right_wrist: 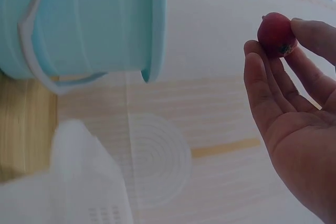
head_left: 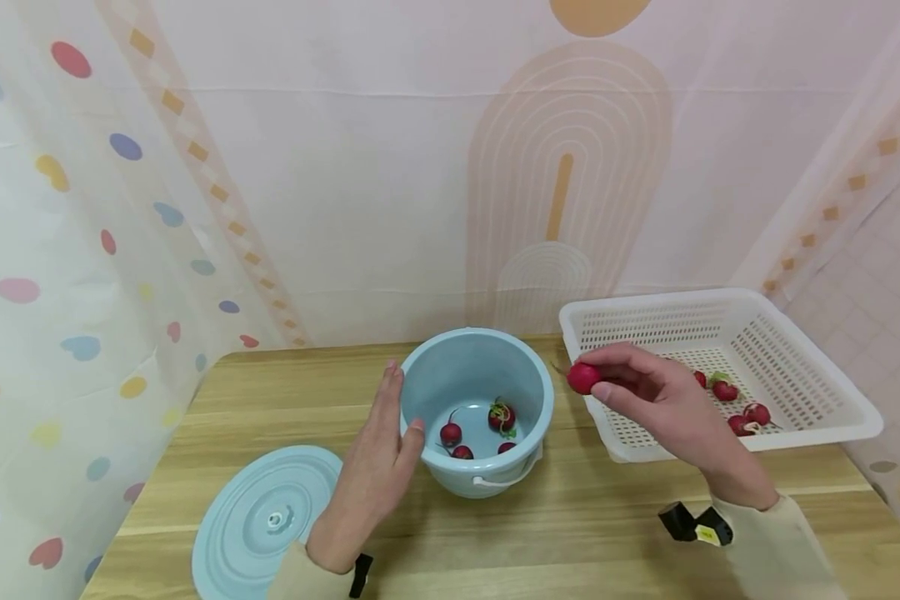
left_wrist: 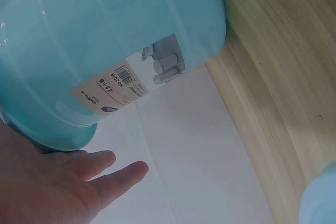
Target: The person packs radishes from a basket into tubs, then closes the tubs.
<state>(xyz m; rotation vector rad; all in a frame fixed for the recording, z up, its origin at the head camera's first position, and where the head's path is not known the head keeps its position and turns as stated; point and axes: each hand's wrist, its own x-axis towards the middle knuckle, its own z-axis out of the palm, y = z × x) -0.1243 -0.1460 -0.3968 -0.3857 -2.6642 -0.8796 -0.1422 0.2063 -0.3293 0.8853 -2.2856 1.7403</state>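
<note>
My right hand (head_left: 667, 404) pinches a red radish (head_left: 583, 378) between thumb and fingertips, above the near left rim of a white basket. In the right wrist view the radish (right_wrist: 276, 34) shows its small tail and dark crown. My left hand (head_left: 381, 454) lies with fairly straight fingers against the left rim of a light blue bucket (head_left: 474, 482). Seen from the left wrist, that hand (left_wrist: 68, 187) is right at the bucket's rim, fingers extended. Several radishes, among them one with green leaf stubs (head_left: 502, 416), lie at the bottom of the bucket.
The white slotted basket (head_left: 817, 333) stands at the right with several radishes (head_left: 724, 389) inside. A round blue lid (head_left: 266, 517) lies flat on the wooden table (head_left: 540, 550) at the left, partly behind my left forearm. The bucket's handle (head_left: 506, 481) hangs down in front. Patterned curtains stand behind.
</note>
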